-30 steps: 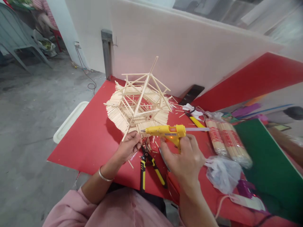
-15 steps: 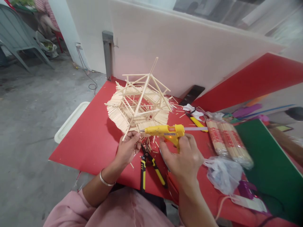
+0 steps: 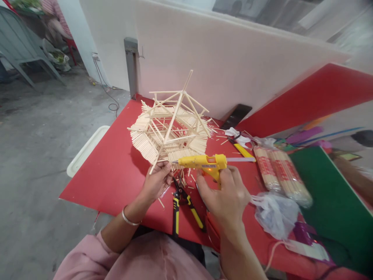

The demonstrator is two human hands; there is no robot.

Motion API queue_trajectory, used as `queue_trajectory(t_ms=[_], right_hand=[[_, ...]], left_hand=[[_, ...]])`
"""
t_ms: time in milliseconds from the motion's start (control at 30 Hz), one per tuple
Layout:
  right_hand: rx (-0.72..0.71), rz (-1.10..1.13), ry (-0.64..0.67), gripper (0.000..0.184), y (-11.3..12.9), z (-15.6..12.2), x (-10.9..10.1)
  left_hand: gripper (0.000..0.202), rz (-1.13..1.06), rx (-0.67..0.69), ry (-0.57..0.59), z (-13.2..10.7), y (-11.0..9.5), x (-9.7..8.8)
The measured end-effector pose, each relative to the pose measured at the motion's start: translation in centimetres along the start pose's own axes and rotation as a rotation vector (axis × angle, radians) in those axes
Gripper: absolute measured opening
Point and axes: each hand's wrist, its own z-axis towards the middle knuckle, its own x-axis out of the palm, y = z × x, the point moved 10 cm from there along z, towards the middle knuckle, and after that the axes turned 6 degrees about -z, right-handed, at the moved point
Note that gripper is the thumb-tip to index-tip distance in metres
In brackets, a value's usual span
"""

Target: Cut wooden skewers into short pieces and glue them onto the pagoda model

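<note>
A frame model of pale wooden sticks (image 3: 174, 122) stands on the red tabletop, with a flared skirt of close-set sticks round its base. My left hand (image 3: 157, 181) is closed in a pinch at the model's near edge, by the lower end of a slanting stick; what lies between the fingertips is hidden. My right hand (image 3: 224, 194) grips a yellow hot glue gun (image 3: 201, 161) with a lit orange light and a glue stick out of its back. Its nozzle points left, close to my left fingertips. Below, pliers with black-and-yellow handles (image 3: 186, 202) lie spread apart.
Bundles of wrapped sticks (image 3: 281, 175), a plastic bag (image 3: 275, 214) and a yellow cutter (image 3: 244, 151) lie to the right. A dark phone-like object (image 3: 236, 116) leans by the white panel (image 3: 233, 58). Loose stick pieces are scattered about. A person sits far left near a chair (image 3: 21, 42).
Almost nothing differs. The whole view has shifted slightly; both hands, the glue gun and the model keep their places relative to each other.
</note>
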Motion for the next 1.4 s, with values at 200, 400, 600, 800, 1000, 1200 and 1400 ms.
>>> queue_trajectory(t_ms=[200,400,600,800,1000,1200,1400], right_hand=[[0.009,0.009,0.012,0.027,-0.3,-0.2,0.2],[-0.007,-0.001,-0.005,0.027,0.0,0.0,-0.2],[0.004,0.002,0.006,0.026,-0.2,-0.1,0.1],[0.005,-0.005,0.017,0.024,-0.1,-0.1,0.2],[0.007,0.003,0.015,0.025,-0.1,0.0,0.0],[0.013,0.016,0.007,0.026,-0.1,0.1,-0.1],[0.017,0.015,0.013,0.024,-0.2,-0.1,0.0]], left_hand=[[0.04,-0.008,0.05,-0.009,0.1,-0.5,0.2],[0.039,-0.01,0.051,-0.006,0.0,-0.5,0.3],[0.036,-0.005,-0.004,0.016,-0.9,0.1,0.4],[0.033,0.017,-0.024,0.012,-1.4,0.1,0.9],[0.033,0.039,0.009,-0.015,-1.2,-0.1,0.7],[0.032,0.056,0.037,-0.019,-0.9,-0.3,0.4],[0.032,0.115,0.07,-0.034,-0.9,-0.3,0.0]])
